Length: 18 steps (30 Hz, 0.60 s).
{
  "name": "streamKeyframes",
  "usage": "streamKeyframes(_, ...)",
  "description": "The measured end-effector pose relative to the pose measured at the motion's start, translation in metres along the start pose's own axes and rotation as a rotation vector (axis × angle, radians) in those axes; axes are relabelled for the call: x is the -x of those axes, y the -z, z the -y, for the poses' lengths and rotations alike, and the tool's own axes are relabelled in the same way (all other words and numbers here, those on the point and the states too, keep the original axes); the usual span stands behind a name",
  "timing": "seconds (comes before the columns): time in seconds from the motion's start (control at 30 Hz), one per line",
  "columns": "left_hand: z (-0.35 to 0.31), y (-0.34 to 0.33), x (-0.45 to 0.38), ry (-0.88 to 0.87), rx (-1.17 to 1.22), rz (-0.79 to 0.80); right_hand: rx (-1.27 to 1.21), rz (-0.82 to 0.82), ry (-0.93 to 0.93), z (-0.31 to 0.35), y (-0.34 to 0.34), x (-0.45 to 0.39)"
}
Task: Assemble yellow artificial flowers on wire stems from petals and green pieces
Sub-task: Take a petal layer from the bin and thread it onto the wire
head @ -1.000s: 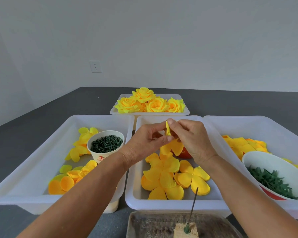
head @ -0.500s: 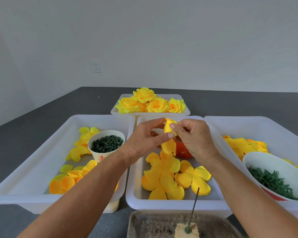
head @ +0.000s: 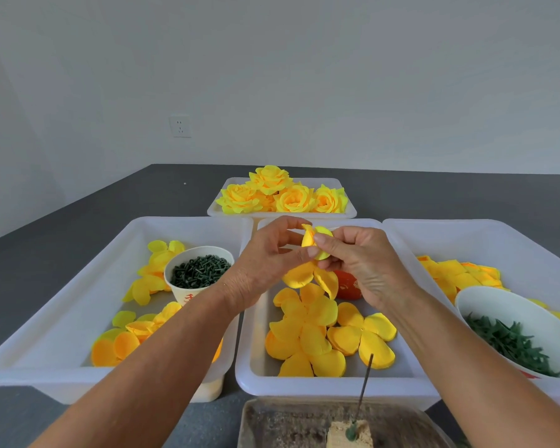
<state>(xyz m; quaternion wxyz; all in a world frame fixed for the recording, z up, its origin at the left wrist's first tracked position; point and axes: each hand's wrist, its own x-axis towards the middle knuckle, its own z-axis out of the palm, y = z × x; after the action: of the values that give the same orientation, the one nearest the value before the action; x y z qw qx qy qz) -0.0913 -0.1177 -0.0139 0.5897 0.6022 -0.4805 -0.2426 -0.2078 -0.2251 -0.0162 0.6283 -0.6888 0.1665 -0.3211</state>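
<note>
matt cloth-like petals [head: 304,321], smooth glossy white plastic trays [head: 78,318], thin metal wire [head: 364,388]

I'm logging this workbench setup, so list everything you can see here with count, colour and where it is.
Finished flowers: about five, yellow, in the far tray.
Far tray: one, white, back centre.
Large trays: three, white, side by side; left tray, middle tray, right tray.
Loose petal pieces: many, yellow-orange, in all three large trays.
Paper cup: one, white, left tray, filled with small dark green pieces.
Bowl: one, white, right tray, holding green pieces.
Wire stem: one, dark, standing in a tan block at front.
Wall socket: one, white, wall.
Left hand and right hand: together pinching one yellow petal piece above the middle tray.
</note>
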Motion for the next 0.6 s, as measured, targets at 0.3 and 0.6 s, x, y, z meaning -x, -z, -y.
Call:
streamKeyframes(0.3, 0.000, 0.001, -0.003, 0.005, 0.051, -0.128, -0.009, -0.081, -0.050, 0.001, -0.002, 0.000)
streamKeyframes(0.6, 0.009, 0.015, -0.011, 0.036, 0.097, -0.495, -0.013, -0.235, -0.013, 0.003, 0.001, -0.003)
